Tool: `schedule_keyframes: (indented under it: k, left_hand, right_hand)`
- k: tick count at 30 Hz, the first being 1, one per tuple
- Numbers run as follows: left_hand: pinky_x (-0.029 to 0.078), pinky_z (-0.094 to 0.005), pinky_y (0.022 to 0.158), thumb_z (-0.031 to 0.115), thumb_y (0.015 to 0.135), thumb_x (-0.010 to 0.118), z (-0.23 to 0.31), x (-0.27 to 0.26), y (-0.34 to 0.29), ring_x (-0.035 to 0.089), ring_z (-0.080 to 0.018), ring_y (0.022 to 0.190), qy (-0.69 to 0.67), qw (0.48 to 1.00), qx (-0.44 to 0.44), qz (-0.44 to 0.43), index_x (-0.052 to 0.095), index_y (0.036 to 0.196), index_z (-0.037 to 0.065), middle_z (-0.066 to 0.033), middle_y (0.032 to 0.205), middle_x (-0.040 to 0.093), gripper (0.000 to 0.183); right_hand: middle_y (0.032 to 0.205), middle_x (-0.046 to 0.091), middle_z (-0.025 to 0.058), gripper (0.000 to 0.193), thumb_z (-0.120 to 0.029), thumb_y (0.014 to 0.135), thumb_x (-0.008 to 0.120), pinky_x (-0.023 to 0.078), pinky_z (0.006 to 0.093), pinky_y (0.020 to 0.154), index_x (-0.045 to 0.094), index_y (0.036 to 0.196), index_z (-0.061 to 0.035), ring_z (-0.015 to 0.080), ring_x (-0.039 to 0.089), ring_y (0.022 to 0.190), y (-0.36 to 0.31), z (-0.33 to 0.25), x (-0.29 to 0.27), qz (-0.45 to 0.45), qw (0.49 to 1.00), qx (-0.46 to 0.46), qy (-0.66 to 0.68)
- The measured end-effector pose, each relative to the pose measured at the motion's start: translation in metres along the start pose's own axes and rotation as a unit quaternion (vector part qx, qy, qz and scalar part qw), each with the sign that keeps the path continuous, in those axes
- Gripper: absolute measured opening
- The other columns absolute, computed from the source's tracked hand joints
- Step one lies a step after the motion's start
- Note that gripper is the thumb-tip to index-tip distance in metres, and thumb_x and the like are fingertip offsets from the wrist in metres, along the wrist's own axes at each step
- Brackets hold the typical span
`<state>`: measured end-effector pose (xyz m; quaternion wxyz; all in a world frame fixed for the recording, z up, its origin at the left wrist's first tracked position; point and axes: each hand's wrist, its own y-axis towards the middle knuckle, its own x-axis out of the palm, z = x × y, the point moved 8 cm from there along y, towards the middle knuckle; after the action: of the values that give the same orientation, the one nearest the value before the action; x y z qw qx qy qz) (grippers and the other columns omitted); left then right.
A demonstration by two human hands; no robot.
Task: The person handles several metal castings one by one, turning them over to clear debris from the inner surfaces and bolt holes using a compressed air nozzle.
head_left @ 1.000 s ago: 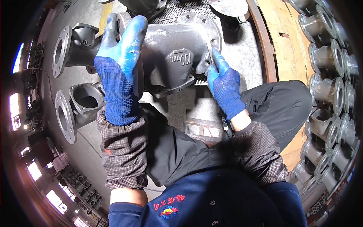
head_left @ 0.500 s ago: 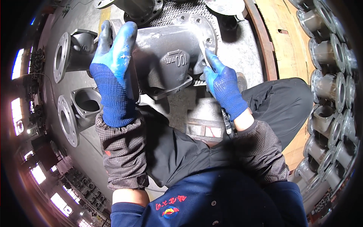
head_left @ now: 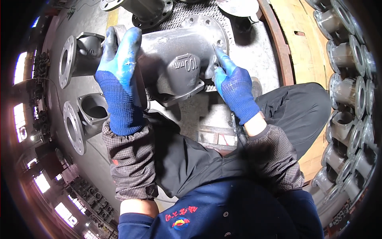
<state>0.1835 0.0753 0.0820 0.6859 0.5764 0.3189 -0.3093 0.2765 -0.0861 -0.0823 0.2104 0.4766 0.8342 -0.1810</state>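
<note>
A grey cast-iron flanged pipe fitting [head_left: 171,47] lies across in front of me, raised lettering and an arrow on its body. Gloved in blue, my left hand [head_left: 121,59] grips the rim of its left flange, thumb and fingers on either side. My right hand [head_left: 232,77], gloved alike, is closed round a slim tool that I cannot name, mostly hidden in the fist. Its thin tip meets the fitting where the body joins the right flange [head_left: 217,36], in bright light. A dark cord or handle [head_left: 238,129] hangs below that hand.
More flanged fittings stand on the floor at left [head_left: 73,127] and far left [head_left: 81,51]. Another fitting [head_left: 149,12] and a round plate [head_left: 238,6] are beyond. A rusty metal beam [head_left: 280,47] edges a wooden board [head_left: 308,44] at right, beside stacked fittings [head_left: 344,91].
The right hand's tool tip has shifted slightly at the flange joint, and its pale shaft shows less. The left hand keeps its hold. The whole view has moved a little.
</note>
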Motion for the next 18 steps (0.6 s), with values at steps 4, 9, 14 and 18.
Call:
schedule_keyframes:
  k: [4, 9, 14, 18]
  left_hand:
    - [0.048, -0.0377, 0.092, 0.005, 0.085, 0.053, 0.005, 0.000, 0.001, 0.055, -0.0352, 0.113, -0.006, 1.000, 0.004, -0.003, 0.056, 0.121, 0.003, -0.0176, 0.112, 0.061, 0.036]
    - [0.045, -0.0375, 0.095, 0.004, 0.085, 0.053, -0.012, 0.003, -0.004, 0.055, -0.0336, 0.113, -0.087, 0.989, -0.119, -0.024, 0.055, 0.120, 0.001, -0.0184, 0.110, 0.062, 0.036]
    - [0.049, -0.0308, 0.067, -0.001, 0.083, 0.054, 0.006, -0.012, 0.009, 0.060, -0.0298, 0.076, 0.023, 0.999, 0.008, 0.043, 0.055, 0.106, -0.006, -0.0203, 0.090, 0.058, 0.023]
    - [0.049, -0.0354, 0.072, -0.003, 0.083, 0.049, 0.011, -0.017, 0.007, 0.059, -0.0350, 0.079, -0.025, 0.999, -0.004, 0.042, 0.053, 0.108, -0.007, -0.0230, 0.093, 0.057, 0.026]
  right_hand:
    - [0.089, 0.067, 0.0185, 0.044, -0.009, 0.084, 0.051, 0.052, 0.0288, 0.069, 0.052, 0.128, -0.0111, 0.0179, 0.067, 0.073, 0.002, 0.001, 0.000, -0.017, 1.000, -0.003, 0.020]
    - [0.090, 0.067, 0.0121, 0.043, -0.001, 0.085, 0.048, 0.050, 0.0245, 0.064, 0.051, 0.128, -0.0060, 0.0103, 0.061, 0.068, 0.001, 0.002, 0.006, -0.050, 0.995, 0.027, 0.088]
    - [0.087, 0.064, 0.0160, 0.044, -0.007, 0.086, 0.047, 0.050, 0.0292, 0.064, 0.050, 0.129, -0.0089, 0.0184, 0.062, 0.068, 0.010, 0.006, 0.002, 0.007, 0.983, 0.056, 0.176]
    - [0.102, 0.062, 0.0096, 0.047, 0.004, 0.089, 0.044, 0.048, 0.0207, 0.059, 0.043, 0.134, -0.0062, 0.0075, 0.055, 0.071, 0.031, -0.017, -0.005, 0.058, 0.968, -0.062, 0.236]
